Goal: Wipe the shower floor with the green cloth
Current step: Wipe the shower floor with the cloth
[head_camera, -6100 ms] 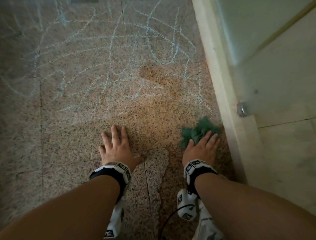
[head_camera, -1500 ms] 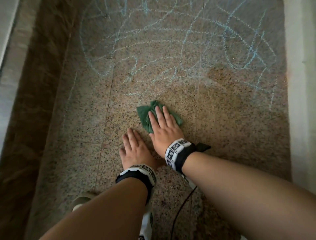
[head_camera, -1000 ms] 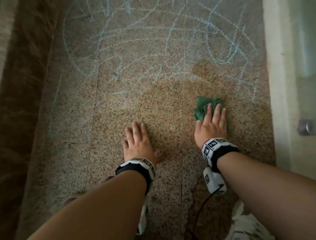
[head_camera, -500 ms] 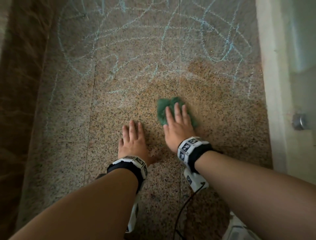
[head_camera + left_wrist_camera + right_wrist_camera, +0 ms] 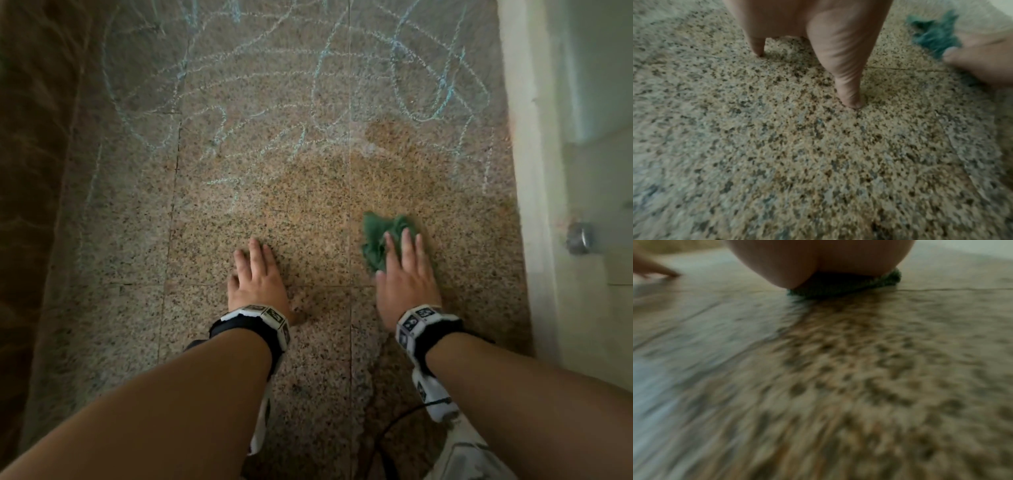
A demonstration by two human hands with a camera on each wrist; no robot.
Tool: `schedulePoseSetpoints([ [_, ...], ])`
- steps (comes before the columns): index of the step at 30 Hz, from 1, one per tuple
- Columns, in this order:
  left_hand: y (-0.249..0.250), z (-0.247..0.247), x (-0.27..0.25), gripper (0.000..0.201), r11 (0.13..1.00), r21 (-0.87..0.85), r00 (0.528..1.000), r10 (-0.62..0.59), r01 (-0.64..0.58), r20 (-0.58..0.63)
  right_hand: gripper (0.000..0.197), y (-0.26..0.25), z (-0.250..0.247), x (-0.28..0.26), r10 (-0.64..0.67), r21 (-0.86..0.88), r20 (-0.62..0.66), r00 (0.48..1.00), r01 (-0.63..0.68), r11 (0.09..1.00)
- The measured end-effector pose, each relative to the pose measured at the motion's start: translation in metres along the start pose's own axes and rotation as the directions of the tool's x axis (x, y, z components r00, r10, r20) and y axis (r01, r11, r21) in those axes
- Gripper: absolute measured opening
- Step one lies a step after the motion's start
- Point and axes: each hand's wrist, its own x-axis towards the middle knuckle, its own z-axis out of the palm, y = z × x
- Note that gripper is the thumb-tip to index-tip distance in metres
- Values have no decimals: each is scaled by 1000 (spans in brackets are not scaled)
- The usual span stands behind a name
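Lying bunched on the speckled tan granite shower floor (image 5: 308, 212), right of centre in the head view: crumpled green cloth (image 5: 376, 236), near the pale raised curb (image 5: 524, 171) along the right edge but apart from it. Pinned flat under the right hand (image 5: 406, 277), fingers straight and pressed onto the cloth's near half, its far and left folds poking out beyond the fingertips. Seen from the right wrist view as a thin green edge (image 5: 869, 283) squeezed between palm and floor, much blurred. Planted bare on the floor well to the left of the cloth: left hand (image 5: 257, 277), open and spread, fingertips and thumb touching stone, holding nothing; confirmed in the left wrist view (image 5: 818, 24), thumb tip down on the granite, cloth (image 5: 935, 34) visible off to the right. Banded with black-and-white patterned wrist straps (image 5: 253, 322), both forearms. Covering the far half of the floor: loops of pale blue chalk scribble (image 5: 394, 68), fading out toward the browner patch (image 5: 325, 192) nearer the hands. Fixed beyond the curb at right: small round metal knob (image 5: 579, 238).
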Motion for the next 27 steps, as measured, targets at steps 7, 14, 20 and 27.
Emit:
schedulePoseSetpoints([
  [7,-3,4,3,118,999,35,1000,9,-9,-21,64,54,-18,36,564,203,55,824,-562,802],
  [14,-3,5,2,138,999,5,999,33,-33,-35,68,-38,-6,17,135,133,6,991,-134,982],
  [20,15,-2,-1,141,995,-65,996,67,-70,-59,70,-65,5,-3,-261,141,138,955,241,960],
  [27,24,-3,1,140,997,-47,998,67,-68,-23,81,-23,-16,12,-244,99,112,963,234,967],
])
